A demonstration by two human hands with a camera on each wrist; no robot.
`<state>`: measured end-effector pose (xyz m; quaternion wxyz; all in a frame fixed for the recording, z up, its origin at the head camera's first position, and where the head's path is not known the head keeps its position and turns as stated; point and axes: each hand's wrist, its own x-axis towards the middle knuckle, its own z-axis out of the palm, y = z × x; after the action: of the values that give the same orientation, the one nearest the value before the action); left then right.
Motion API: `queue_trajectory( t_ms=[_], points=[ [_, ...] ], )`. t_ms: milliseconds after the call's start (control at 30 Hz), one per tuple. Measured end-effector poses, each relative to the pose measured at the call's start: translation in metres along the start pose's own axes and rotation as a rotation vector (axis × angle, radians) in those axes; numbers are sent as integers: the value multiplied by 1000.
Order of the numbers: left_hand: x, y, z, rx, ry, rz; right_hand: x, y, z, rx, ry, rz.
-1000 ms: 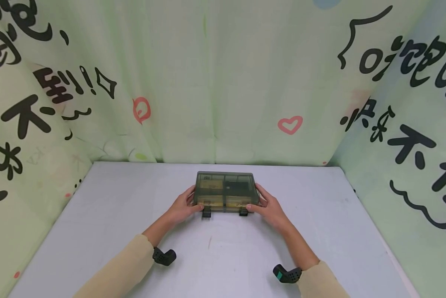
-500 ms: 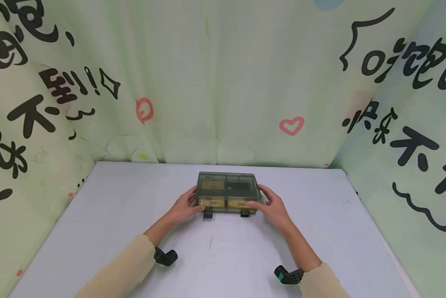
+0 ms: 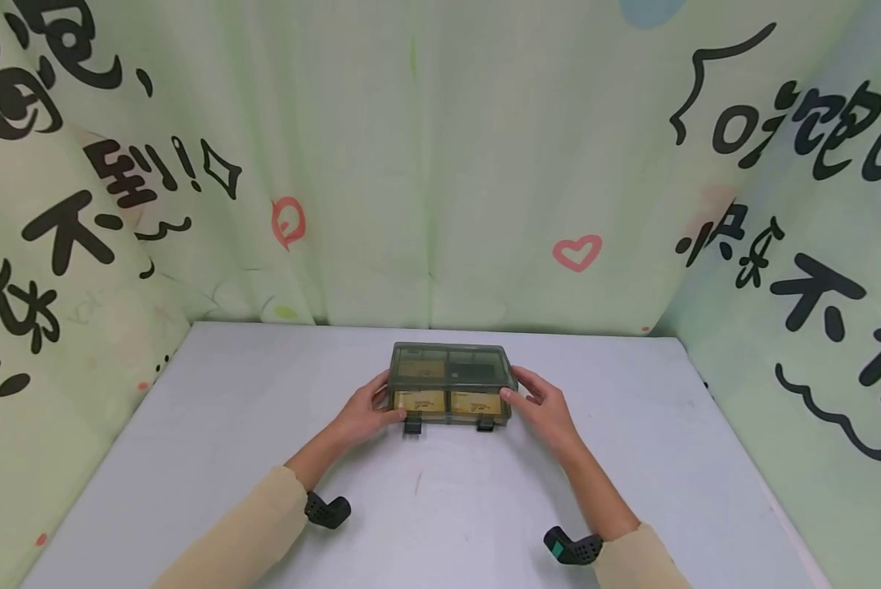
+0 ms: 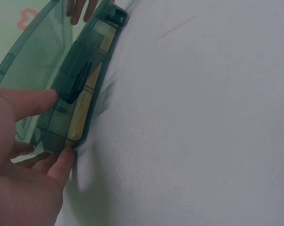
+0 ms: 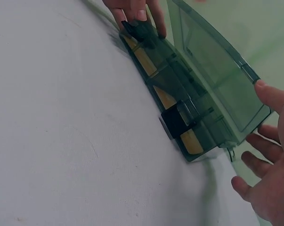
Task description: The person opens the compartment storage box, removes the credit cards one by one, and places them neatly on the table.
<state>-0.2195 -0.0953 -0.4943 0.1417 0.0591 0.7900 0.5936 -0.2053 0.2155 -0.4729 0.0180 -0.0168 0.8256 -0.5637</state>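
Observation:
A translucent dark-green plastic storage box (image 3: 449, 417) with dividers sits toward the back of the table, its two latches hanging loose at the front. Yellowish flat pieces (image 3: 420, 401) show in its front compartments. The lid (image 5: 212, 56) stands partly raised in both wrist views, hinged at the far side. My left hand (image 3: 362, 413) holds the left end of the base, thumb on the front wall by the latch (image 4: 78, 87) and fingers around the end. With its thumb at the lid's front corner and fingers along the end, my right hand (image 3: 546, 409) holds the lid up.
A white cloth covers the table (image 3: 440, 523). Pale green curtains (image 3: 425, 164) with black lettering and red drawings surround it at the back and sides. A black wrist device (image 3: 328, 511) sits on the left wrist, another device (image 3: 573, 546) on the right.
The lid's front edge has lifted off the base, uncovering more of the yellowish pieces. My right hand has risen slightly with it; my left hand keeps its hold on the base.

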Motion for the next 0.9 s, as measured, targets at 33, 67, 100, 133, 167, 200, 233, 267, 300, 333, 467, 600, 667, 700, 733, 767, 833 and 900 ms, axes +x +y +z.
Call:
queue_trajectory(
  t_ms=[33,67,100,133,167,200,233,267,300,333,467,600,667,700,733,767,833,900],
  points=[
    [0,-1,0,-1,-2,7,0,-1,0,10,8,-2],
    [1,-1,0,-8,-3,5,1,-2,0,20,15,1],
    [1,-1,0,-9,-5,8,1,-4,0,27,21,2],
    [1,-2,0,-12,-6,11,1,-5,1,33,28,3],
    [1,-2,0,-16,-8,16,1,-6,1,41,32,6],
    [2,-2,0,-19,-8,15,1,-8,1,49,37,11],
    [2,-2,1,-21,-7,20,1,-9,1,54,37,15],
    [2,-1,1,-23,-5,22,1,-10,1,61,38,19],
    [2,-1,1,-20,-4,26,2,-11,0,69,38,22],
    [2,-1,1,-20,-1,27,2,-12,0,76,38,25],
    [1,0,1,-14,5,21,3,-16,-1,100,34,40],
    [0,0,0,-9,7,11,4,-19,-2,124,36,59],
    [0,0,1,-9,9,13,6,-20,-2,133,35,64],
    [0,0,1,-15,9,17,7,-20,-2,142,37,65],
    [-1,0,1,-15,9,21,8,-20,-2,147,37,64],
    [-1,0,1,-15,9,25,8,-20,-2,149,37,63],
    [0,-1,1,-14,10,25,9,-20,-3,154,37,62],
    [0,-1,1,-7,7,26,9,-21,-3,161,39,63]
  ],
)
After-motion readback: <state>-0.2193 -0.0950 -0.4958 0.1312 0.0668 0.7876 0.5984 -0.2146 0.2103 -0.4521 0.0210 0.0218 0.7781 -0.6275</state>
